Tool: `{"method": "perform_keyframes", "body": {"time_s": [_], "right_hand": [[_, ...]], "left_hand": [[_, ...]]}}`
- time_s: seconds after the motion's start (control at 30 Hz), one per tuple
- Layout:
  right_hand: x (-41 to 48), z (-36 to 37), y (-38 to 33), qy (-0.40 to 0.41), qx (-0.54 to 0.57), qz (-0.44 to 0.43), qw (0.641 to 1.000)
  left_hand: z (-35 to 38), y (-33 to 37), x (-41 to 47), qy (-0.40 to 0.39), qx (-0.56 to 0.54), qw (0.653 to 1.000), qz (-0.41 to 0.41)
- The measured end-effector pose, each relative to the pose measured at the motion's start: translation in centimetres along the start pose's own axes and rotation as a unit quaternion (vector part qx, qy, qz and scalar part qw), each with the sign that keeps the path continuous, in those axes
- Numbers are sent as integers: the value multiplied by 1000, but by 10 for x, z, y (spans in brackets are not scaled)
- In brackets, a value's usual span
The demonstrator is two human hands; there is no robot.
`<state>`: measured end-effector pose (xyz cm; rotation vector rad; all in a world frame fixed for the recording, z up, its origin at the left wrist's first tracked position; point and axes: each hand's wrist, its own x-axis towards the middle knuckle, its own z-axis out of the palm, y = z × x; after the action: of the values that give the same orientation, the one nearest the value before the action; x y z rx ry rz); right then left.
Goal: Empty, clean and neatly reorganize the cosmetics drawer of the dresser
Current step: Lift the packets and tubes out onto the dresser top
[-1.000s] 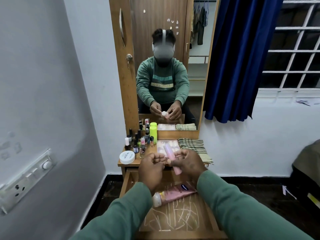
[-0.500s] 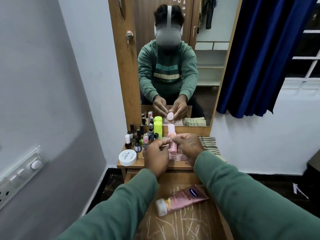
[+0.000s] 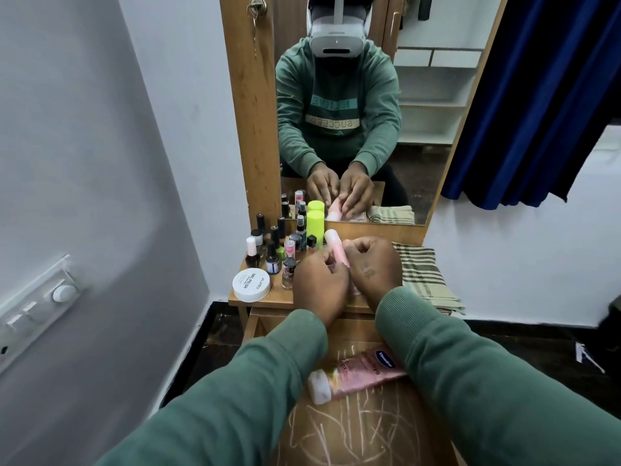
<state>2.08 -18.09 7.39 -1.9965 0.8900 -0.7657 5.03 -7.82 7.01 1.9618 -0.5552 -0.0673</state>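
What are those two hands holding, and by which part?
A small pink tube, pinched at its lower body by left hand and right hand; its pale top sticks out free.

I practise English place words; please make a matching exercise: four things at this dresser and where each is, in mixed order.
1 pink tube
2 white jar
3 striped cloth
4 small pink bottle

A held between left hand and right hand
B lying in the open drawer
C front left of the dresser top
D right side of the dresser top

Pairs: 1-B, 2-C, 3-D, 4-A
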Motion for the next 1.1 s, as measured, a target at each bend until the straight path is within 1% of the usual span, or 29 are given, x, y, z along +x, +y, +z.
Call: {"method": "perform_keyframes", "body": {"time_s": [0.13,0.37,0.63,0.77,0.9,1.1], "right_hand": [[-7,0,3,3,-2,-1,1000],[-10,-4,6,5,6,2,1000],[-16,-10,7,-3,4,-11,1000],[-22,-19,6,2,-1,-19,1000],[-34,-29,2,4,2,-27,1000],[-62,-44,-2,-10,8,-55,998]], "left_hand": [[1,2,0,21,27,999,6],[3,1,1,32,52,998,-21],[4,2,1,41,58,997,-28],[2,1,-5,58,88,994,0],[-5,7,-25,73,104,990,57],[-12,10,-56,33,85,986,136]]}}
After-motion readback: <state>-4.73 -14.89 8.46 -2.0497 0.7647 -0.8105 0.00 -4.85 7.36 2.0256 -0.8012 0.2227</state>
